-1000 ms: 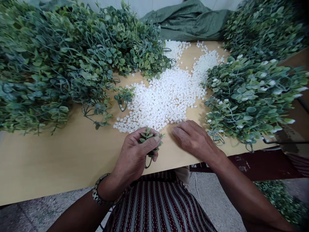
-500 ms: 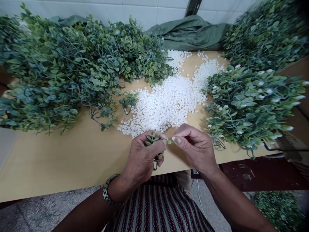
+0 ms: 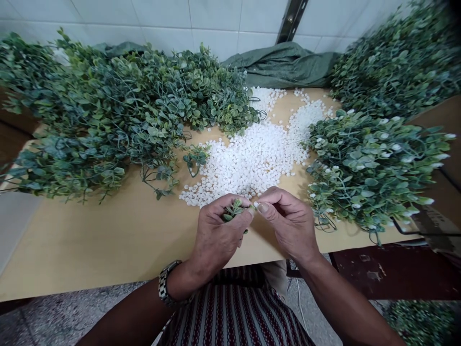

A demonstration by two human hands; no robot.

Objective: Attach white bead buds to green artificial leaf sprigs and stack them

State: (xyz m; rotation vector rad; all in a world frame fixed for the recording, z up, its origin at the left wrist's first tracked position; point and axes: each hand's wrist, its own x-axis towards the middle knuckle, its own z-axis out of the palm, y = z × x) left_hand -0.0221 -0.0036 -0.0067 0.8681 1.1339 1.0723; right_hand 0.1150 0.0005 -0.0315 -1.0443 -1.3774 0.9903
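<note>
My left hand (image 3: 225, 230) is closed around an artificial leaf sprig (image 3: 233, 210), its green leaves poking out above the thumb. Between thumb and forefinger of my right hand (image 3: 290, 223) is a small white bead (image 3: 256, 204). The bead touches a leaf tip of the sprig where the two hands meet. Most of the sprig's stem is hidden in my left palm. Just beyond my hands spreads a heap of white beads (image 3: 248, 158).
Bunches of artificial greenery (image 3: 118, 105) fill the left of the table (image 3: 108, 240). White-tipped sprigs (image 3: 374, 168) lie at the right, with more greenery (image 3: 392, 62) behind. A single small sprig (image 3: 196, 158) rests beside the beads. Green cloth (image 3: 288, 65) lies along the tiled wall.
My right hand has moved left, closing the gap, so the white bead now meets the sprig's tip. The camera view has tilted slightly upward.
</note>
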